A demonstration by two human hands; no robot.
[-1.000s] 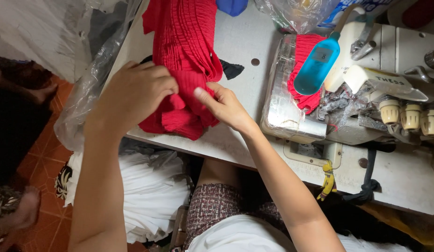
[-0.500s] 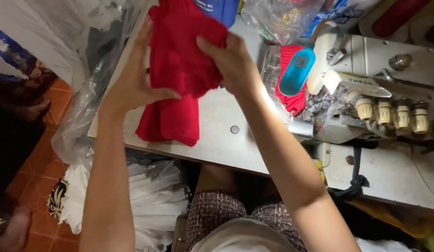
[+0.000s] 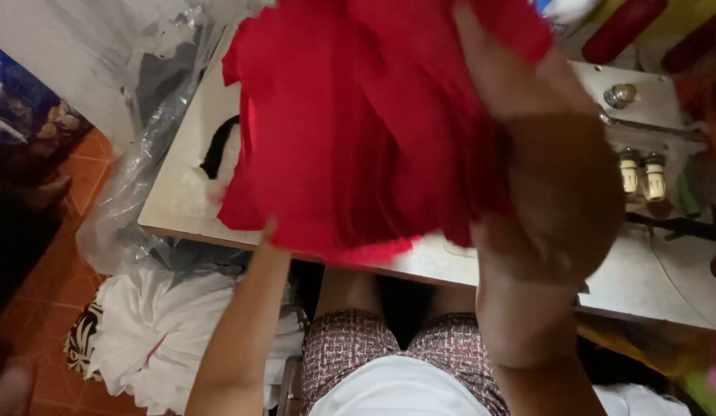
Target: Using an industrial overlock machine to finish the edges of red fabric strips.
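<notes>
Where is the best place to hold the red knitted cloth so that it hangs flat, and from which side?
Probably at its upper corners, coming from the sides: the red knitted cloth is lifted above the white table and hangs in folds. The right hand already grips its right side; the left hand is hidden behind the cloth, only its forearm shows.

One red knit fabric piece (image 3: 350,131), held up between the two hands: one right hand (image 3: 554,177) gripping its right side, one left hand mostly hidden behind its lower edge. Right of the right hand, two cream thread spools (image 3: 641,171) and one round silver metal knob (image 3: 618,95). Left of the left arm, one clear crumpled plastic bag (image 3: 146,131); below it, one heap of white cloth (image 3: 154,339)
</notes>
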